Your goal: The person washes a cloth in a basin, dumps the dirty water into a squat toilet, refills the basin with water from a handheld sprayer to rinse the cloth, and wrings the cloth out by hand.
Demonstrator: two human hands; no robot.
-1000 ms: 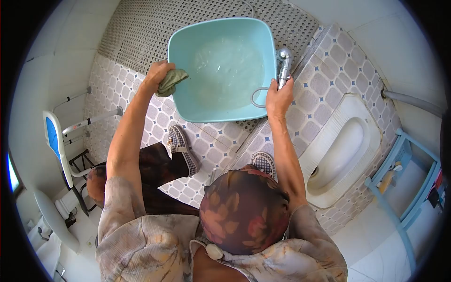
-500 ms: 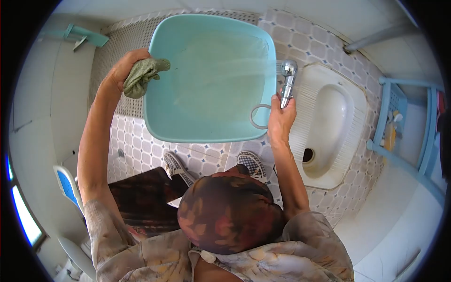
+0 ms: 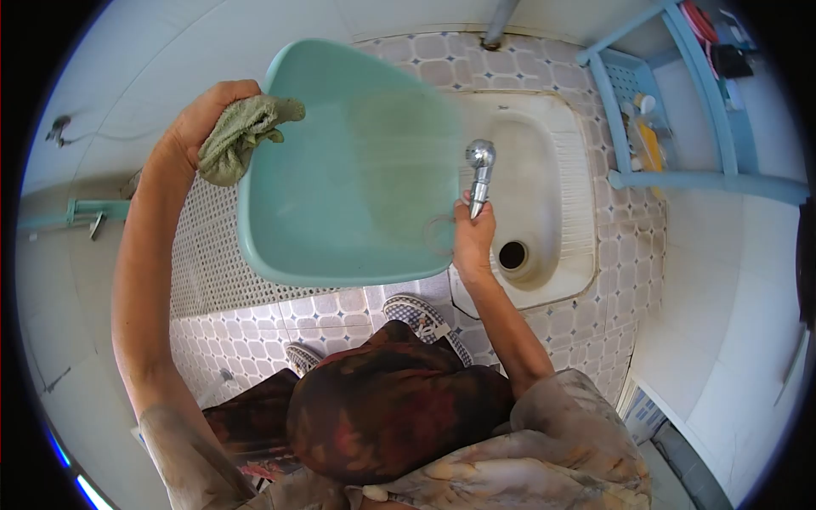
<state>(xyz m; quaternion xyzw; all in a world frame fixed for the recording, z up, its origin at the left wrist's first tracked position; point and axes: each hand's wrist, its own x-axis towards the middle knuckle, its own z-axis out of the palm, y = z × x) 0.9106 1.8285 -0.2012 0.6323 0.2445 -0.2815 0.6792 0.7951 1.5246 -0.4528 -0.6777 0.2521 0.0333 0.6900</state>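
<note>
Two hands, one left hand (image 3: 211, 110) and one right hand (image 3: 478, 242), are seen in a tiled washroom with one green basin (image 3: 323, 170), one green cloth (image 3: 231, 146), one chrome sprayer (image 3: 480, 163) and one ring (image 3: 427, 234). Two checkered shoes (image 3: 421, 320) are visible, along with one squat toilet (image 3: 576, 178) that has one drain hole (image 3: 512, 255). Also pictured are one perforated mat (image 3: 212, 259), one grey pipe (image 3: 501, 21), one green wall bracket (image 3: 98, 208) and one blue rack (image 3: 714, 183), its small items (image 3: 648, 140) too crowded to count.
</note>
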